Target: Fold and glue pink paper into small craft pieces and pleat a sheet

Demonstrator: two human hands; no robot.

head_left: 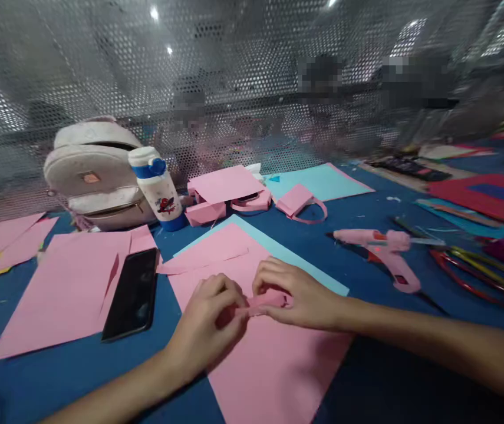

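Note:
A small folded piece of pink paper (266, 299) is pinched between my two hands, above a large pink sheet (273, 359). My left hand (214, 315) grips its left end with curled fingers. On the other end, my right hand (291, 291) holds it between thumb and fingers. A light blue sheet (296, 262) shows from under the pink one. Just beyond my hands a narrow pink paper strip (203, 263) lies across the sheet. Some of the folded piece is hidden by my fingers.
A pink hot glue gun (386, 247) lies to the right, near coloured scissors (477, 271). On the left rest a black phone (132, 294) and more pink sheets (66, 288). Behind stand a bottle (157, 191), a white backpack (96, 176) and a small pink paper bag (296, 201).

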